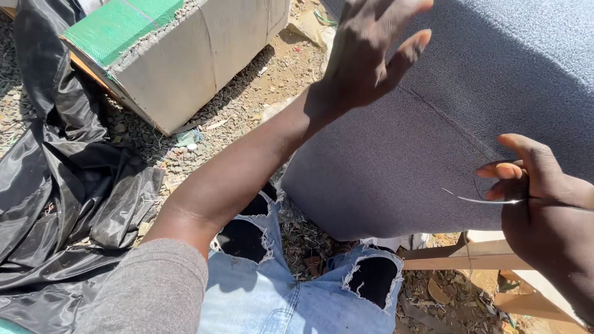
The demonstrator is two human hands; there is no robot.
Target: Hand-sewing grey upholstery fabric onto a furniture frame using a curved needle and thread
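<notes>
Left hand (365, 55) at twelve o'clock, fingers spread wide, palm flat on grey-blue textured upholstery fabric (433, 142), gripping nothing. Right hand (532, 185) at three o'clock, fingers pinched on thin curved steel needle (479, 199), tip pointing toward nine o'clock, lying against the fabric beside a seam. Black plastic sheet (55, 185) at nine o'clock on gravel

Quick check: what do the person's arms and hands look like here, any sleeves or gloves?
Both hands bare, no gloves, rings or watch visible. Left hand: forearm uncovered, grey knit sleeve pushed up above the elbow. Right hand: bare wrist; no sleeve in frame.
</notes>
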